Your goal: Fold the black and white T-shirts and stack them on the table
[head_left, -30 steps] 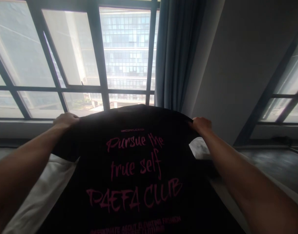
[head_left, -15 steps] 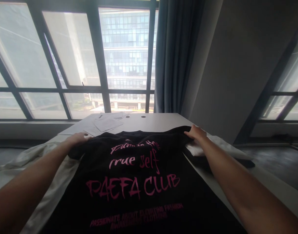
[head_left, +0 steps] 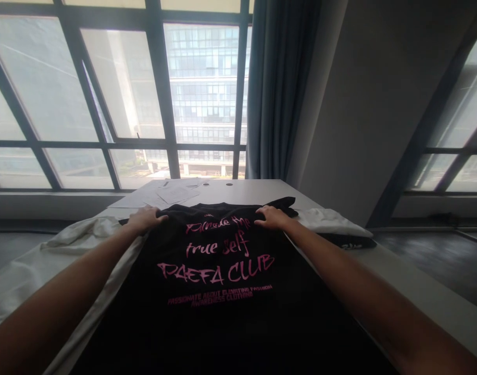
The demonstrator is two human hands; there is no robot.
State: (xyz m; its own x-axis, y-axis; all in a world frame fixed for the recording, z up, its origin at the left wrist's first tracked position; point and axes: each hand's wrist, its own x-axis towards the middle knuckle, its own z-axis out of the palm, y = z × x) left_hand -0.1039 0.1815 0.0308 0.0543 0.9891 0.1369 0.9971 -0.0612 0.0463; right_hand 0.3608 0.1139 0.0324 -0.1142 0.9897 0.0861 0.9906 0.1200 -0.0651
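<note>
A black T-shirt [head_left: 223,333] with pink lettering lies spread out in front of me, its collar at the far end. My left hand [head_left: 148,219] rests on its left shoulder, fingers apart and pointing inward. On the opposite shoulder lies my right hand [head_left: 273,217], its fingers also spread over the fabric near the top line of print. Beyond my right hand the right sleeve [head_left: 283,204] sticks up a little in a fold. Most of the left sleeve is hidden behind my left hand and forearm.
The white table [head_left: 254,191] runs toward the windows, with loose paper sheets [head_left: 172,194] at its far left. Pale cloth [head_left: 78,232] lies along the left side. To the right sit a white garment [head_left: 328,221] and a black one [head_left: 348,242]. A blue-grey curtain [head_left: 281,94] hangs behind.
Both my hands have let go of the sleeve areas and moved inward onto the shoulders. The shirt lies flatter, its print now smaller in view, and the right sleeve has folded up.
</note>
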